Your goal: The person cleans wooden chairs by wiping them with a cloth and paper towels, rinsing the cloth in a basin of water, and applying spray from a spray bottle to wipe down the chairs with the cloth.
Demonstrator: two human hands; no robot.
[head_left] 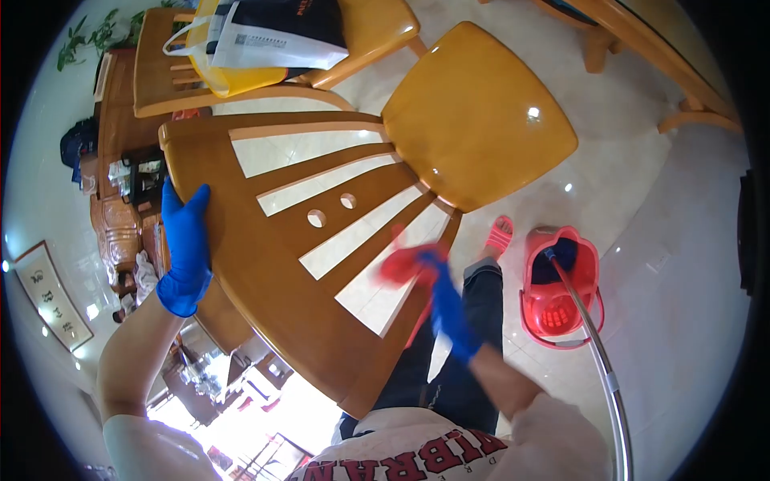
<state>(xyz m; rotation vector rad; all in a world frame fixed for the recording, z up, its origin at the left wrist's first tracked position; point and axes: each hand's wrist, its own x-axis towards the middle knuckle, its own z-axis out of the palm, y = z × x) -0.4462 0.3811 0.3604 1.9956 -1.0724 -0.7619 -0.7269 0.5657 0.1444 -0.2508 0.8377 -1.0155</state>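
My left hand (186,252), in a blue rubber glove, grips the top rail of a wooden chair (265,264). That chair's slatted back leans toward me, and its glossy seat (481,112) lies beyond. In my right hand (455,313), also in a blue glove, is a red cloth (405,266), blurred by motion. It is at the side slat of the chair back, near the lower gap. Part of the cloth hangs below the hand, along the chair's edge.
A red mop bucket (561,284) with a metal-handled mop (593,337) stands on the tiled floor to the right. Behind, another wooden chair (377,36) carries a yellow, white and black bag (281,36). A wooden table (658,48) is at upper right. My pink slipper (500,232) is near the bucket.
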